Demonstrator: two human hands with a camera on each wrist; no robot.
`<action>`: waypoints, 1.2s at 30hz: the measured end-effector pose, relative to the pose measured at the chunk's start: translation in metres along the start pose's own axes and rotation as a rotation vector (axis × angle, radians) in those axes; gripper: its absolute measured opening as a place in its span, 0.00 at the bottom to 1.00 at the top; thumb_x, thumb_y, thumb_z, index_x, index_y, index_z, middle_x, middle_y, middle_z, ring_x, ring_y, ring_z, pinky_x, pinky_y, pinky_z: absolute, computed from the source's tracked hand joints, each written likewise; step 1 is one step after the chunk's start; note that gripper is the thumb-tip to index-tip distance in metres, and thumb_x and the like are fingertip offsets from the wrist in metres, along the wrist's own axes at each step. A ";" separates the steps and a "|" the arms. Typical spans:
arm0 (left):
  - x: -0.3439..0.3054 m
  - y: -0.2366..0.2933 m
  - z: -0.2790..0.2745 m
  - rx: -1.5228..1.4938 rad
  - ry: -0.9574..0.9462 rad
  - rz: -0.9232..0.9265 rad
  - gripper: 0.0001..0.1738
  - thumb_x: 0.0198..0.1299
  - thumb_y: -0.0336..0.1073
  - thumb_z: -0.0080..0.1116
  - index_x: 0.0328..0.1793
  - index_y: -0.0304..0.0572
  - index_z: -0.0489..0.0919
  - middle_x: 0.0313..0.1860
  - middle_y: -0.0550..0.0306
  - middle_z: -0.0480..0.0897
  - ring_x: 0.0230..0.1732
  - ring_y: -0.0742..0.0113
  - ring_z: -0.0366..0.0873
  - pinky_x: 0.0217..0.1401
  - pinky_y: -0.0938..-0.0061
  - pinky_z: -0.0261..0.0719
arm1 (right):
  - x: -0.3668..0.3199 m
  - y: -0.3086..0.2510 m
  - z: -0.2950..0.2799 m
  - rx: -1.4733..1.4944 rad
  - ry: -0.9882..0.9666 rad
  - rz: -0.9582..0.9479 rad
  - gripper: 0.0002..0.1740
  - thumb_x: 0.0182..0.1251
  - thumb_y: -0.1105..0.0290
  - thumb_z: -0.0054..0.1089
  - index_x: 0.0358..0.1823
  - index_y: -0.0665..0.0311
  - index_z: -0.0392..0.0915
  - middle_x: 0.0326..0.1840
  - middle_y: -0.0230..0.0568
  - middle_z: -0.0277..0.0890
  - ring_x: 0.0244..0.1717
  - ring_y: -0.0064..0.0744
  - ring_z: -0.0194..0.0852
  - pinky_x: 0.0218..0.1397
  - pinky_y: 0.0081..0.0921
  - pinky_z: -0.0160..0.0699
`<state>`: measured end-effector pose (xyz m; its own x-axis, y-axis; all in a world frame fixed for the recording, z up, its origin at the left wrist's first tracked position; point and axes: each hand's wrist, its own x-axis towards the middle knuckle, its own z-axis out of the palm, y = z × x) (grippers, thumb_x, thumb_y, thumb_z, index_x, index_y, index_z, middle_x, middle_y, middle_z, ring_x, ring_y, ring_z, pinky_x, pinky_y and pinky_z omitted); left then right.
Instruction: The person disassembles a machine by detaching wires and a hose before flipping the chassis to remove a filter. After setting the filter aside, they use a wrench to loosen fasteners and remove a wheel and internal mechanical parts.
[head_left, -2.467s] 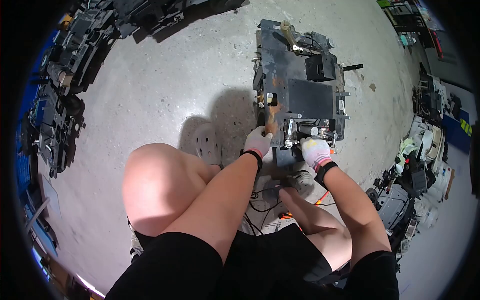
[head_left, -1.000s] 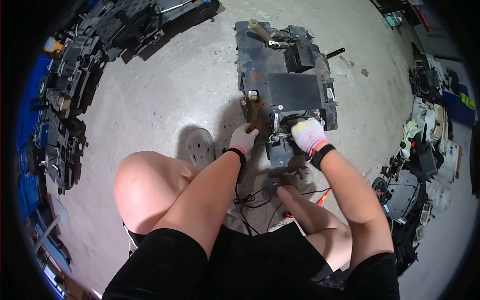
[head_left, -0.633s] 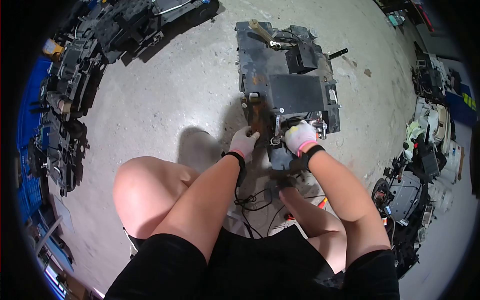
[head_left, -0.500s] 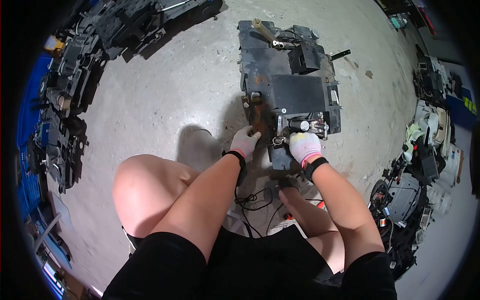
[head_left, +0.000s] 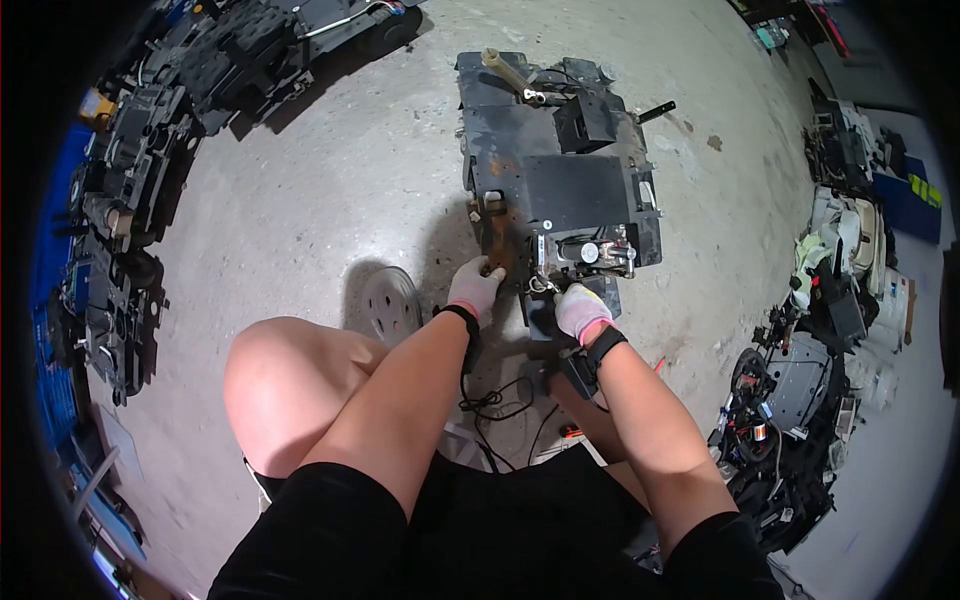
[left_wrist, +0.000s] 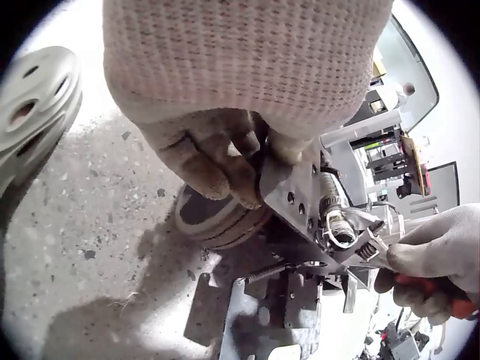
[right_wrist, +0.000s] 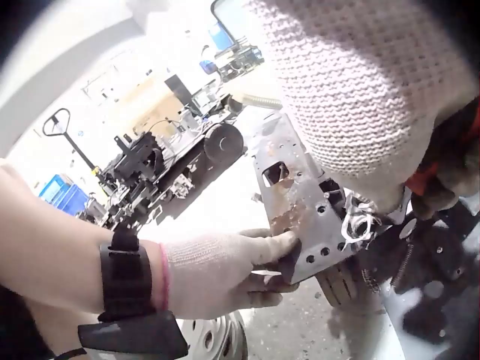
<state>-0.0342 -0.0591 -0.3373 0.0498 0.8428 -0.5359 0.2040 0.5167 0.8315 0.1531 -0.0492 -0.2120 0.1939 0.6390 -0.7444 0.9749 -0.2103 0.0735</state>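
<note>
My gloved left hand (head_left: 475, 286) grips the rusty near-left edge of a dark metal machine chassis (head_left: 575, 190), thumb on top and fingers beneath. In the left wrist view, its perforated metal plate (left_wrist: 294, 191) runs beside those fingers. My gloved right hand (head_left: 583, 312) is at the chassis's near end, holding an adjustable wrench (left_wrist: 369, 249) with a red handle (left_wrist: 442, 295). The wrench's head sits right at a shiny ring-like fitting (left_wrist: 341, 234), at the end of a coiled spring (left_wrist: 330, 196). In the right wrist view, the glove and wrist hide most of the wrench.
A tool with a tan handle (head_left: 505, 70) lies on the chassis's far end. Black cables (head_left: 490, 400) lie on the floor between my feet, near a grey clog (head_left: 392, 303). Machine frames (head_left: 125, 240) line the left; piled parts (head_left: 800, 385) stand at right.
My right hand has come down off the mechanism and moved left to the ring fitting at the near end. The left hand keeps its hold on the edge. The head view has shifted slightly.
</note>
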 end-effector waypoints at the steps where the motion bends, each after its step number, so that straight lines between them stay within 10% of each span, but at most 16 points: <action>1: 0.002 -0.004 0.002 0.015 0.015 0.011 0.20 0.62 0.38 0.64 0.57 0.34 0.81 0.44 0.46 0.87 0.44 0.58 0.84 0.51 0.67 0.78 | 0.006 0.006 0.009 0.001 0.001 0.000 0.21 0.71 0.55 0.51 0.50 0.67 0.79 0.50 0.61 0.81 0.55 0.58 0.80 0.58 0.47 0.78; 11: -0.004 0.009 -0.002 -0.009 -0.006 -0.033 0.22 0.62 0.39 0.64 0.59 0.34 0.80 0.44 0.46 0.86 0.43 0.59 0.84 0.51 0.67 0.79 | -0.012 0.002 0.082 0.471 0.506 0.066 0.23 0.72 0.53 0.55 0.43 0.72 0.75 0.32 0.65 0.80 0.37 0.66 0.81 0.37 0.52 0.79; 17: 0.000 0.008 -0.007 0.081 0.024 0.047 0.22 0.62 0.42 0.64 0.55 0.32 0.82 0.45 0.42 0.87 0.47 0.54 0.85 0.54 0.65 0.79 | -0.047 -0.010 0.220 0.788 0.357 0.173 0.19 0.72 0.53 0.54 0.48 0.63 0.71 0.34 0.64 0.80 0.40 0.68 0.79 0.42 0.57 0.73; 23: 0.009 0.006 -0.008 0.042 -0.080 -0.003 0.21 0.61 0.42 0.64 0.53 0.33 0.83 0.43 0.43 0.87 0.45 0.55 0.85 0.51 0.65 0.80 | -0.030 0.056 0.164 0.349 0.181 -0.069 0.18 0.64 0.57 0.63 0.47 0.63 0.75 0.42 0.58 0.81 0.44 0.61 0.80 0.48 0.50 0.79; 26: 0.007 0.016 -0.011 0.104 -0.129 -0.037 0.21 0.66 0.43 0.62 0.60 0.38 0.80 0.38 0.55 0.85 0.32 0.70 0.80 0.34 0.72 0.79 | -0.026 0.057 0.133 0.131 0.242 -0.094 0.22 0.64 0.55 0.62 0.51 0.64 0.76 0.52 0.56 0.78 0.54 0.56 0.77 0.58 0.47 0.77; 29: 0.011 0.009 -0.009 0.107 -0.125 -0.026 0.19 0.67 0.43 0.62 0.58 0.39 0.81 0.36 0.57 0.85 0.30 0.71 0.79 0.30 0.72 0.78 | -0.021 0.021 0.080 0.824 0.623 -0.258 0.29 0.58 0.62 0.70 0.57 0.72 0.73 0.53 0.61 0.75 0.57 0.58 0.74 0.62 0.44 0.73; 36: 0.008 0.004 -0.004 0.220 -0.063 -0.080 0.16 0.67 0.45 0.63 0.38 0.38 0.82 0.26 0.58 0.82 0.23 0.69 0.76 0.27 0.71 0.74 | 0.027 -0.018 0.033 1.070 0.190 0.042 0.34 0.64 0.52 0.64 0.62 0.72 0.71 0.51 0.62 0.81 0.55 0.56 0.80 0.60 0.39 0.76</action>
<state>-0.0365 -0.0499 -0.3376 0.0840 0.7858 -0.6127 0.4171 0.5307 0.7378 0.1367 -0.0529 -0.2556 0.3281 0.7012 -0.6330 0.3846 -0.7112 -0.5884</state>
